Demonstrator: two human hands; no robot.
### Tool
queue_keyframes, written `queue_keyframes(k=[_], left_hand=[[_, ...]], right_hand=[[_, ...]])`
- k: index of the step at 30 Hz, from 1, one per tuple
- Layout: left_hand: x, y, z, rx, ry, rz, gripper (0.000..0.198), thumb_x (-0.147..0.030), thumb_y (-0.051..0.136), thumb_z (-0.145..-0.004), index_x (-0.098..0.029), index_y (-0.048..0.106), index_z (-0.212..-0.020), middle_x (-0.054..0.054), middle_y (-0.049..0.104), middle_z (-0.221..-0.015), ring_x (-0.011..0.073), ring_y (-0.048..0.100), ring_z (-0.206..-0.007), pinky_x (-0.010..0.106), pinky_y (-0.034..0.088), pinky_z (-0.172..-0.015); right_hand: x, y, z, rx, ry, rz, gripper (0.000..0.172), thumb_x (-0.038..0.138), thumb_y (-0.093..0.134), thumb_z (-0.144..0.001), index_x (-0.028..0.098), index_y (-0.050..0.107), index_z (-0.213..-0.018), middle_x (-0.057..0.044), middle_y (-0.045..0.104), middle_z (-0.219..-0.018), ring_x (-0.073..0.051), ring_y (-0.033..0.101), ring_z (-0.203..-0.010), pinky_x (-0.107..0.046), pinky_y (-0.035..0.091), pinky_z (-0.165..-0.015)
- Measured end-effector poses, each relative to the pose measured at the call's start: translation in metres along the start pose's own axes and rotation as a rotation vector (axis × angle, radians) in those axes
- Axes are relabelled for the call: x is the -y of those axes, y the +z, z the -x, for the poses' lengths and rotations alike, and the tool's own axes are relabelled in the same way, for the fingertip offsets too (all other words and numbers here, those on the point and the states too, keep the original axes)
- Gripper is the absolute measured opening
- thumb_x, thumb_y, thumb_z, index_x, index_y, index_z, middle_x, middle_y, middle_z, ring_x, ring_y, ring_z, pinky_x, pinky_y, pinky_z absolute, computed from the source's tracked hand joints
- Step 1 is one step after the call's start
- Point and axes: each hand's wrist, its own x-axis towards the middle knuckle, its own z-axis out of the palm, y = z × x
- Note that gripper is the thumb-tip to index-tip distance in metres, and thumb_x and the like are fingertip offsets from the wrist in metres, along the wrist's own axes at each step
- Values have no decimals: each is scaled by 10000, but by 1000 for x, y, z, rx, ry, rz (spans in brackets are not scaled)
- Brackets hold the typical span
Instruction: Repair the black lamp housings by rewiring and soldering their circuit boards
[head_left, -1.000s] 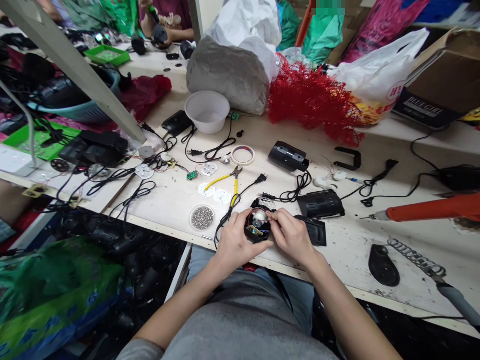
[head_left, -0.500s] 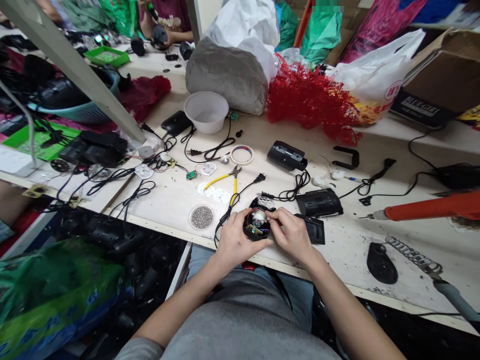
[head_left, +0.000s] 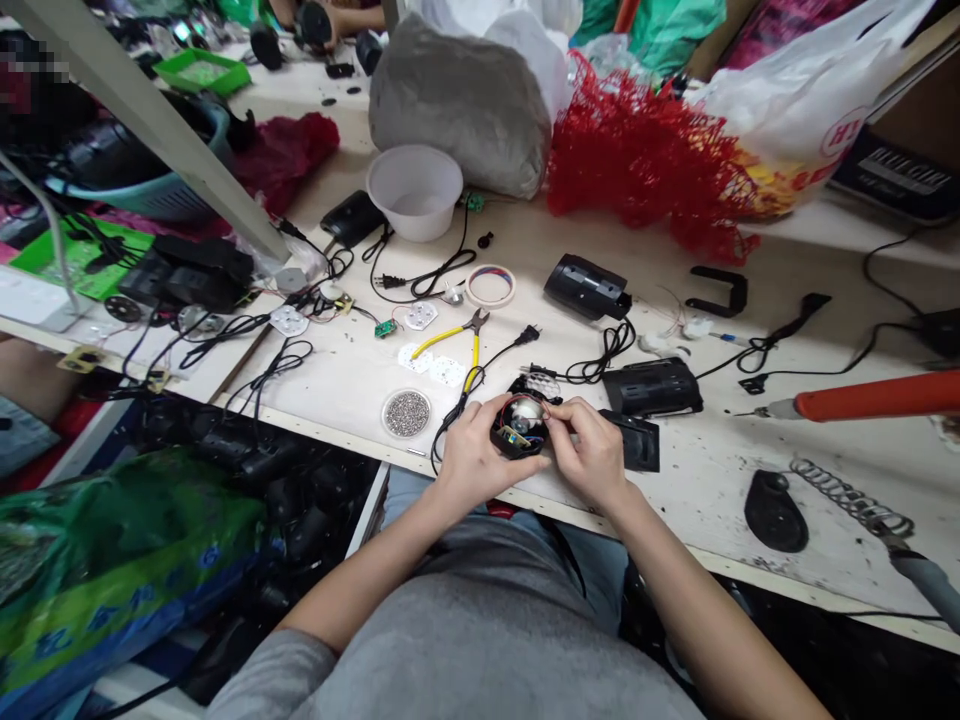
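Observation:
At the table's front edge, my left hand (head_left: 474,452) is wrapped round an open black plastic housing (head_left: 517,451), thumb along its near side. Inside it sit a round white-and-metal part (head_left: 526,413), a small circuit board (head_left: 514,436) and red and blue wires. The fingertips of my right hand (head_left: 589,448) pinch a thin wire at the housing's right rim; the wire's end is hidden by the fingers. Just beyond the housing are yellow-handled cutters (head_left: 478,350) and a black power cord (head_left: 495,365). A black shell (head_left: 651,386) lies to the right.
Left of the housing stands a dish of small metal pieces (head_left: 406,413). A tape roll (head_left: 490,286) and white bowl (head_left: 415,192) lie farther back. At right are an orange-handled tool (head_left: 877,396) and a coiled wire holder (head_left: 851,495). Another person's hand (head_left: 356,20) shows across the table.
The view has tilted downward and shifted slightly. My left hand still grips the housing, and my right fingertips have shifted slightly outward, toward its right rim.

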Motion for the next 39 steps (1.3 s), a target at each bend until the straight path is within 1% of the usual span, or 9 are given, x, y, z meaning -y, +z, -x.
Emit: queue_keyframes(k=[3, 7, 11, 19, 24, 29, 32, 34, 39], left_hand=[[-1, -1, -2, 19, -3, 3, 770, -479, 906, -587, -204, 619, -1247, 63, 694, -1039, 236, 691, -971, 366, 575, -896], [-2, -2, -3, 42, -37, 1, 773, -465, 911, -589, -213, 615, -1258, 62, 693, -1082, 231, 686, -982, 365, 575, -891], [-2, -1, -3, 18, -34, 28, 775, -480, 921, -579, -216, 617, -1241, 67, 709, -1128, 248, 677, -1057, 393, 560, -946], [-2, 1, -2, 2, -56, 51, 799, -469, 931, -568, -209, 613, -1254, 70, 712, -1114, 248, 686, -1048, 404, 563, -954], [-1, 4, -1, -12, -50, 43, 806, -479, 930, -564, -205, 618, -1255, 78, 711, -1104, 251, 691, -1022, 402, 565, -942], [0, 7, 1, -22, -56, 39, 903, -504, 926, -554, -200, 545, -1314, 101, 687, -1205, 282, 668, -1120, 435, 547, -989], [1, 8, 2, -29, -25, 47, 928, -497, 923, -568, -197, 510, -1343, 100, 676, -1229, 281, 652, -1159, 440, 529, -1021], [1, 8, 3, -20, -24, 42, 901, -503, 917, -580, -201, 524, -1332, 92, 680, -1195, 271, 663, -1126, 425, 539, -999], [-1, 6, 3, 43, -93, 13, 848, -539, 897, -593, -229, 564, -1308, 59, 677, -1091, 243, 694, -963, 374, 585, -850]], right_hand=[[0, -1, -1, 18, 21, 38, 120, 123, 514, -938, 198, 604, -913, -25, 658, -750, -148, 650, -664, -262, 499, -576], [1, -1, -3, 85, 114, 24, 39, 223, 584, -920, 192, 608, -916, -9, 658, -728, -132, 628, -594, -253, 495, -552], [1, 1, -5, 93, 187, 64, 80, 259, 585, -930, 198, 591, -878, -6, 680, -725, -133, 625, -578, -253, 483, -545], [2, 2, 0, 14, 177, 96, 42, 242, 575, -927, 214, 593, -902, 2, 709, -748, -134, 630, -569, -261, 488, -558], [0, 0, -2, 27, 174, 83, 63, 253, 589, -917, 215, 605, -869, 5, 714, -730, -136, 634, -558, -258, 490, -546], [-2, -2, -2, 25, 169, 47, 58, 233, 606, -904, 214, 612, -849, 12, 709, -703, -134, 631, -538, -250, 481, -523], [-3, -2, -1, 23, 176, 38, 72, 242, 609, -902, 220, 618, -834, 5, 708, -696, -142, 633, -541, -260, 487, -526], [-3, -2, 0, 35, 177, 45, 96, 262, 599, -910, 224, 621, -825, -1, 707, -691, -148, 631, -543, -270, 492, -533], [-4, -4, 1, 56, 191, 23, 129, 282, 599, -913, 225, 615, -798, 1, 696, -669, -145, 610, -529, -268, 469, -515]])
